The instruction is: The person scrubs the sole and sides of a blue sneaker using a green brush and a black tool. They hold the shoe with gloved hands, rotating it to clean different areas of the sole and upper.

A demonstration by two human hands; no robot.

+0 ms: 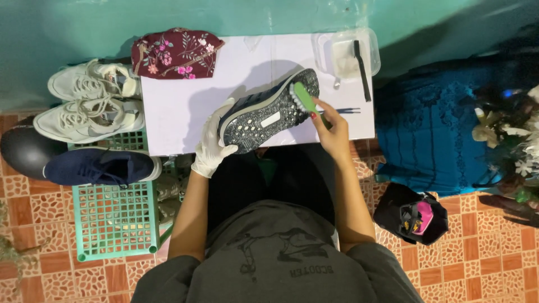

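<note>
left hand [210, 147]: gloved, clamped on shoe [268, 111] near table [168, 120] front edge
right hand [331, 132]: gripping green brush [304, 96] on sole
risk: tilted shoe could slip under hard scrubbing

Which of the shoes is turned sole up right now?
The dark shoe held over the white table, between the gloved left hand and the green brush. The two pale sneakers and the navy one sit upright.

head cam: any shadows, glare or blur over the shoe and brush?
Head view: the shoe casts a soft shadow on the white board; no glare; left hand, right hand and green brush are sharp; right side dim, flowers murky.
</note>
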